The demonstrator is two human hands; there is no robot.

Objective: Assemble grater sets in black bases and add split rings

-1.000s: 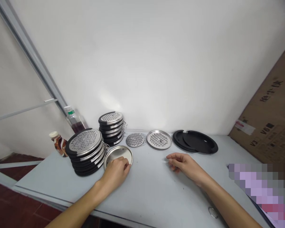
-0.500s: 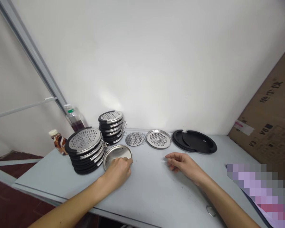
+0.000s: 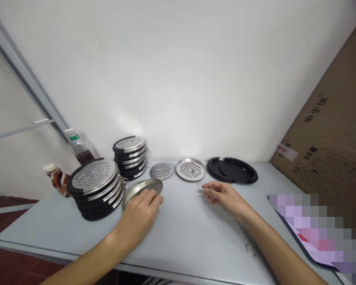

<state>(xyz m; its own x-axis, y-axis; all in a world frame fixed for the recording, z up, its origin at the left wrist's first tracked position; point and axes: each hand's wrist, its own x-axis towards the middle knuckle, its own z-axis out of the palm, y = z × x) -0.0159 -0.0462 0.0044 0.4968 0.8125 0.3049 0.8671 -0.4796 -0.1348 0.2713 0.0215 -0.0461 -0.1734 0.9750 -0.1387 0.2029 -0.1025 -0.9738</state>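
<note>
Step in hand, as judged: pick-up of one disc [image 3: 140, 189], metal, rimmed, tilted, directly beyond and partly under the left hand [image 3: 142, 211]; left grip closed round the disc's near edge, thumb tucked from view; whether the far edge clears the worktop [image 3: 180, 241], cannot tell. Right hand [image 3: 222, 196]: fingers half curled, nothing seen between them, well apart from the disc, to the right of the left grip. Next move, as judged, calls for a steady hold on the rim and room kept from the near stack [image 3: 93, 178], just left of the left grip. Far stack [image 3: 130, 158]: beyond the left grip, by the wall. Perforated plate [image 3: 161, 171]: beyond and right of the left grip. Perforated tray [image 3: 190, 170]: beyond and left of the right grip. Black holders [image 3: 239, 172], overlapping: beyond and right of the right grip.
</note>
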